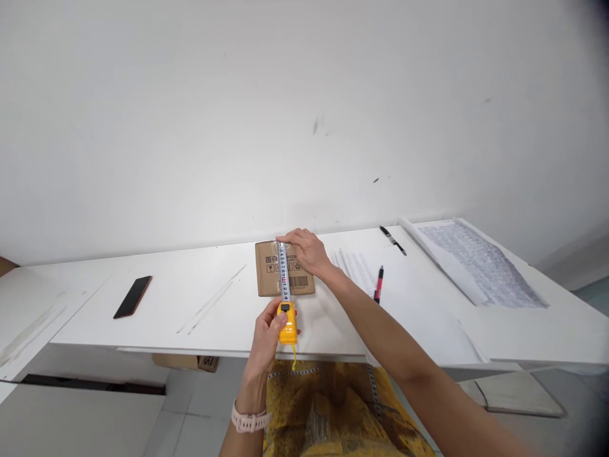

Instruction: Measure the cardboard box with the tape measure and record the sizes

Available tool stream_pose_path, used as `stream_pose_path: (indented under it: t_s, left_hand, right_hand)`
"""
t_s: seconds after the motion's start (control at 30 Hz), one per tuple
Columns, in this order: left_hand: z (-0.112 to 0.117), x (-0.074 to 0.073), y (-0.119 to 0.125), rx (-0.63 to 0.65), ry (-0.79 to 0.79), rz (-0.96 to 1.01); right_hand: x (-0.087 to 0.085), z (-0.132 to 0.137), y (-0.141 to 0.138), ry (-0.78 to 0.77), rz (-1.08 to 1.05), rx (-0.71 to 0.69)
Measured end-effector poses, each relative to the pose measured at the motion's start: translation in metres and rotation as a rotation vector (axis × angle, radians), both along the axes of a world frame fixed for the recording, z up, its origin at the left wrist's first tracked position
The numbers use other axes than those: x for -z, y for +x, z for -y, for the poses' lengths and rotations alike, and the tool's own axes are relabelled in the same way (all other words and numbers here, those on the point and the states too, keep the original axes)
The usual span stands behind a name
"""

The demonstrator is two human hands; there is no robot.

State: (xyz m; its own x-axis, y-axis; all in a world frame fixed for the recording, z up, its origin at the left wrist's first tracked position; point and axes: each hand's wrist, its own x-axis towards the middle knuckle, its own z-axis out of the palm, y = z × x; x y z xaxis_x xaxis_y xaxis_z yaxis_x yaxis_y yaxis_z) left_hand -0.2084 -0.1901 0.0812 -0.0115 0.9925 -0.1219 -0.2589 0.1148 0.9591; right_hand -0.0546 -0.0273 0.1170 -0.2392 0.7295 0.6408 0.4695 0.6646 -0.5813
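Note:
A small flat cardboard box (269,277) lies on the white table (200,298) in front of me. My left hand (266,333) grips the yellow tape measure case (288,324) just short of the box's near edge. The tape blade (283,271) runs from the case across the box top. My right hand (307,251) pinches the blade's far end at the far edge of the box, fingers pressed together.
A dark phone (132,296) lies at the left of the table. A red pen (379,284), a black pen (392,240) and printed paper sheets (480,261) lie to the right. A wall stands close behind the table. Another cardboard box (190,362) sits underneath.

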Motion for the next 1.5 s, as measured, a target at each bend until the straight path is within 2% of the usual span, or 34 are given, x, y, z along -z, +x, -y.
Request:
stream_pose_path:
  t_s: [0.2, 0.5, 0.63, 0.73, 0.83, 0.93, 1.0, 1.1, 1.17, 1.27, 1.37, 1.43, 1.5]
  left_hand:
    - [-0.007, 0.005, 0.003, -0.034, -0.034, 0.056]
    - [-0.009, 0.002, 0.003, -0.029, -0.027, 0.013]
    - [-0.007, -0.001, 0.003, -0.060, -0.067, 0.004]
    - [0.009, -0.003, -0.002, -0.006, -0.131, 0.037]
    - [0.038, 0.001, -0.015, 0.038, -0.205, 0.056]
    - [0.069, 0.005, -0.031, -0.019, -0.267, 0.005]
    - [0.086, 0.003, -0.038, -0.057, -0.269, -0.069]
    - [0.102, -0.006, -0.040, -0.052, -0.260, -0.218]
    - [0.107, -0.010, -0.038, 0.008, -0.227, -0.315]
    - [0.104, -0.012, -0.033, 0.201, -0.126, -0.458]
    - [0.092, -0.013, -0.020, 0.461, -0.022, -0.592]
    - [0.081, -0.018, -0.003, 0.609, 0.027, -0.632]
    - [0.071, -0.027, 0.020, 0.678, 0.069, -0.654]
  right_hand:
    - [0.000, -0.001, 0.001, -0.025, -0.017, 0.005]
    - [0.002, -0.004, 0.000, 0.029, -0.015, 0.020]
    - [0.001, 0.006, -0.002, 0.084, 0.025, 0.073]
    - [0.010, 0.026, -0.004, 0.192, 0.039, 0.121]
    - [0.031, 0.054, -0.007, 0.325, 0.018, 0.129]
    - [0.054, 0.084, -0.011, 0.455, 0.005, 0.070]
    - [0.061, 0.104, -0.010, 0.476, 0.009, 0.011]
    - [0.053, 0.133, 0.002, 0.312, -0.090, -0.065]
    - [0.040, 0.150, 0.018, 0.077, -0.264, -0.071]
    - [0.026, 0.169, 0.051, -0.338, -0.505, -0.048]
    - [0.030, 0.182, 0.085, -0.597, -0.695, -0.023]
    - [0.039, 0.194, 0.103, -0.674, -0.810, 0.007]
    - [0.048, 0.208, 0.113, -0.710, -0.835, 0.005]
